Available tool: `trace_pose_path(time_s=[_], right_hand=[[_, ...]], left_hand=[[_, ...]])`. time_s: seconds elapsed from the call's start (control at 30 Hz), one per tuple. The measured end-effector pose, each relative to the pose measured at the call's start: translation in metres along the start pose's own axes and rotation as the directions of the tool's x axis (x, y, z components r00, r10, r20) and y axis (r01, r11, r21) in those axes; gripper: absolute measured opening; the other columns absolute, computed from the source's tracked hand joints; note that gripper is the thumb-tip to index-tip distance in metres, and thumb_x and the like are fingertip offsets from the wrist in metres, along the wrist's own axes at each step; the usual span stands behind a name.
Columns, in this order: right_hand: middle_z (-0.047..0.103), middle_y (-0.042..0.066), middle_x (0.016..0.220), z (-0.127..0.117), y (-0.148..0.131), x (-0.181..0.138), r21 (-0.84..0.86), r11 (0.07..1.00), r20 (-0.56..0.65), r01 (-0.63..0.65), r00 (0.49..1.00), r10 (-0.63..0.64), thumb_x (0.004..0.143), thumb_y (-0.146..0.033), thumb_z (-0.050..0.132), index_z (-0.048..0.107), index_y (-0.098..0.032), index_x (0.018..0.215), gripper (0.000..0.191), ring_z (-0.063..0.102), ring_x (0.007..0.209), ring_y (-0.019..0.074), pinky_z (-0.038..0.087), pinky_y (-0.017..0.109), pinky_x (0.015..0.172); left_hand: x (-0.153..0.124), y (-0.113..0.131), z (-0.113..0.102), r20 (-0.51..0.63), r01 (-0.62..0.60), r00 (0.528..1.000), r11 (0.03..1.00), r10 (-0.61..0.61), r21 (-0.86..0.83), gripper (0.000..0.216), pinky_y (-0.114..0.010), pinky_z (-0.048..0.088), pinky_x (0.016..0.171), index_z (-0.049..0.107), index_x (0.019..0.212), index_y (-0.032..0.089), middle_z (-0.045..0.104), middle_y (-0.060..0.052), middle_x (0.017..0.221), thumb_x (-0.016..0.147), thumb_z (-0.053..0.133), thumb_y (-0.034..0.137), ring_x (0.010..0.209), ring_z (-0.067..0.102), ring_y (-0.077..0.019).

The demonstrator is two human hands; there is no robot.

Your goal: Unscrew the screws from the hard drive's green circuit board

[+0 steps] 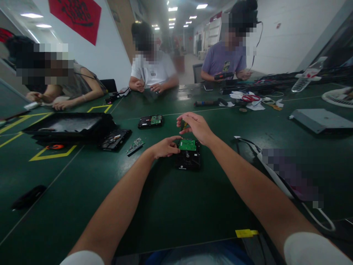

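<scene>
A black hard drive (188,159) lies on the green table (171,206) in front of me, its green circuit board (187,145) facing up. My left hand (164,147) rests at the drive's left edge, fingers pinched against the board's corner. My right hand (195,127) hovers above the drive's far end, fingers curled around a thin yellow-handled tool (184,126) that points down toward the board.
A second hard drive (150,121), a third drive (115,139) and a loose circuit board (135,146) lie to the left, beside a black tray (68,125). A grey flat box (321,120), red scissors (250,98) and white cables (278,176) sit on the right. Three people sit across the table.
</scene>
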State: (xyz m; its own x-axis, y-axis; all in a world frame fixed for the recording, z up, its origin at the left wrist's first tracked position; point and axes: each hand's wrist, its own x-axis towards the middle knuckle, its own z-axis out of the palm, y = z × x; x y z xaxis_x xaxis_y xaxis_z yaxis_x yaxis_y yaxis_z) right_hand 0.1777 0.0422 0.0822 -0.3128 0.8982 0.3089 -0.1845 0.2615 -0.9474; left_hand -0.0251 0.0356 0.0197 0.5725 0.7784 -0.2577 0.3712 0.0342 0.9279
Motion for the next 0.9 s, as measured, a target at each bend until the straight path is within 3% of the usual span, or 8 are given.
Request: trace_pose_path(time_s=[0.2,0.43,0.63,0.8,0.9], right_hand=[[0.068,0.002,0.086,-0.0013,0.0039,0.0030,-0.103,0.993,-0.035,0.049,0.998,-0.053,0.092,-0.043,0.067,0.070,-0.022,0.094,0.021,0.063,0.080,0.0145,0.058,0.022,0.058],[0.069,0.005,0.092,-0.0020,0.0032,0.0028,-0.051,0.999,-0.017,0.010,1.000,-0.011,0.093,-0.035,0.060,0.071,-0.021,0.094,0.018,0.066,0.088,0.0173,0.060,0.025,0.061],[0.063,0.000,0.084,-0.0023,0.0076,0.0049,-0.101,0.995,-0.103,0.029,0.994,-0.039,0.086,-0.039,0.072,0.064,-0.022,0.089,0.019,0.062,0.077,0.0149,0.061,0.026,0.059],[0.069,0.004,0.092,-0.0006,0.0042,0.0034,-0.069,0.997,-0.051,0.040,0.998,-0.044,0.093,-0.033,0.060,0.068,-0.022,0.094,0.013,0.068,0.086,0.0174,0.058,0.024,0.055],[0.069,0.003,0.092,-0.0001,0.0038,0.0032,-0.070,0.996,-0.017,0.056,0.998,-0.057,0.092,-0.037,0.066,0.069,-0.021,0.094,0.016,0.067,0.087,0.0169,0.059,0.024,0.059]], left_hand=[[0.0007,-0.0011,0.0001,-0.015,-0.013,1.000,1.000,0.013,-0.013,0.078,-0.017,0.024,0.040,0.042,0.151,0.020,0.051,0.010,0.069,0.081,0.076,0.024,0.044,0.042,-0.0055],[-0.0003,0.0004,0.0002,-0.010,-0.020,1.000,1.000,0.020,-0.007,0.075,-0.017,0.024,0.040,0.043,0.150,0.019,0.050,0.009,0.069,0.081,0.074,0.022,0.044,0.041,-0.0055],[-0.0015,0.0040,0.0016,-0.012,-0.007,1.000,1.000,0.007,-0.007,0.074,-0.016,0.023,0.039,0.044,0.149,0.019,0.050,0.010,0.068,0.080,0.073,0.021,0.044,0.040,-0.0051],[-0.0008,0.0021,0.0007,-0.012,-0.006,1.000,1.000,0.006,-0.002,0.074,-0.017,0.023,0.040,0.045,0.149,0.020,0.050,0.009,0.068,0.081,0.074,0.021,0.044,0.041,-0.0055],[-0.0004,-0.0004,-0.0005,-0.004,-0.016,1.000,1.000,0.016,0.002,0.074,-0.017,0.024,0.040,0.044,0.150,0.020,0.051,0.009,0.069,0.082,0.073,0.020,0.045,0.041,-0.0056]])
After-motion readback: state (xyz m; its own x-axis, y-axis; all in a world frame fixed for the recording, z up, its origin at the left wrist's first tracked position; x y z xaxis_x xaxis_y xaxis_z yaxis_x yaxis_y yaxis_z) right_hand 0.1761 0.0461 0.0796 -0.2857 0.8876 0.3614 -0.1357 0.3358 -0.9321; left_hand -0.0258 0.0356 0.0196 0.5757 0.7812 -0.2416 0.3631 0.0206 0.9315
